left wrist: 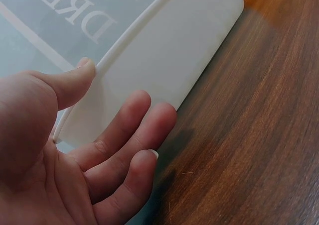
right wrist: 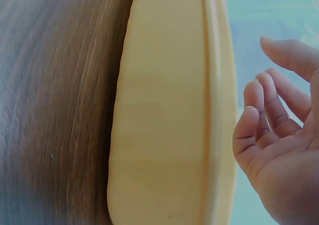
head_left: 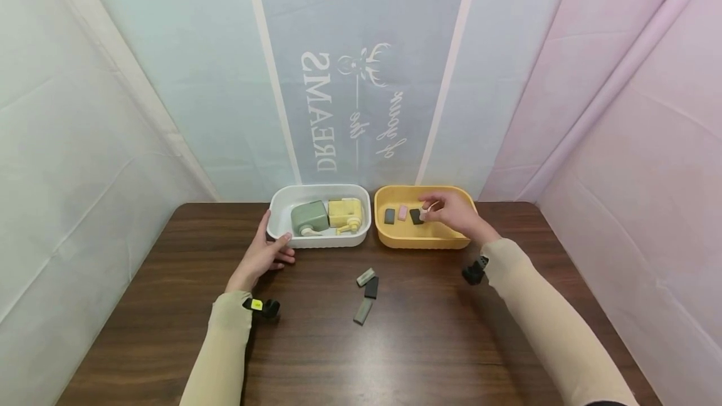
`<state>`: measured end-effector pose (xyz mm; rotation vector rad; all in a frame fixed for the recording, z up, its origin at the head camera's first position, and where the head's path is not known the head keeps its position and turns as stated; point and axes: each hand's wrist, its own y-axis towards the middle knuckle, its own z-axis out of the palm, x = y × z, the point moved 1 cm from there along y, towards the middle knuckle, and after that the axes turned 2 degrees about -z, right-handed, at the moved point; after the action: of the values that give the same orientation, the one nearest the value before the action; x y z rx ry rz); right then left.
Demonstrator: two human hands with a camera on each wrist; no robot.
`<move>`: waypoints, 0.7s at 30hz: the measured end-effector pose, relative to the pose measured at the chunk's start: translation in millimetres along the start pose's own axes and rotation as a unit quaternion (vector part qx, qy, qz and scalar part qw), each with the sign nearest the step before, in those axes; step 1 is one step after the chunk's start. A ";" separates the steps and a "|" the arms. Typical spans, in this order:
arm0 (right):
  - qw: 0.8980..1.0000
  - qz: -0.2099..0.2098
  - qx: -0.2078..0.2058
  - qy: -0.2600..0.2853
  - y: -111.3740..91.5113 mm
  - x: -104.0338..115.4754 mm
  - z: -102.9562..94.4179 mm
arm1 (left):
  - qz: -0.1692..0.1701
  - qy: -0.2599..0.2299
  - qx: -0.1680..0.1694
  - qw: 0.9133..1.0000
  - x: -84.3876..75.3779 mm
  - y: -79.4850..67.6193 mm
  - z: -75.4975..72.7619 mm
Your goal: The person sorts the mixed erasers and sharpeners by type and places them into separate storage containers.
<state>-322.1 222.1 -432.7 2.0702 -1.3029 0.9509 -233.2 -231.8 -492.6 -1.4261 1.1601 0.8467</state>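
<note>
My left hand (head_left: 262,255) rests at the front left corner of a white basket (head_left: 318,242). Its thumb touches the rim, and the other fingers are loosely bent outside the wall. Inside lie a green crank pencil sharpener (head_left: 310,215) and a yellow one (head_left: 345,212). My right hand (head_left: 451,210) is over a yellow basket (head_left: 423,243); in the right wrist view its thumb stands apart from the fingers, with nothing between them. Near its fingertips are a small whitish piece (head_left: 423,214) and a black block (head_left: 416,217). Grey (head_left: 390,216) and pink (head_left: 403,213) blocks lie there too.
In front of the baskets, a pale grey-green block (head_left: 365,277), a black block (head_left: 371,287) and a grey block (head_left: 363,312) lie on the dark wooden table (head_left: 417,349). A printed cloth (head_left: 361,5) hangs behind the table, with pale cloth at both sides.
</note>
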 end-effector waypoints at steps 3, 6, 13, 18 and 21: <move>1.000 -0.011 0.004 0.007 -6.9 10.3 2.6 | 0.002 -0.001 0.002 1.000 1.0 0.6 0.1; 0.999 -0.029 0.011 0.013 -14.4 20.9 7.3 | 0.004 -0.004 0.002 1.000 1.7 1.1 0.0; 0.997 -0.080 0.020 0.002 -30.7 43.7 27.6 | 0.006 0.001 0.001 1.000 3.9 1.6 -1.5; 0.994 -0.106 0.023 0.011 -42.4 50.0 44.3 | -0.002 -0.001 0.003 1.000 2.4 1.1 -1.8; 0.992 -0.120 0.025 0.018 -48.8 51.4 55.2 | -0.008 -0.007 0.010 1.000 -1.5 -0.8 -1.8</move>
<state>-246.6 173.5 -429.7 2.1783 -0.9916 0.9163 -233.1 -233.3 -490.7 -1.4098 1.1417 0.8308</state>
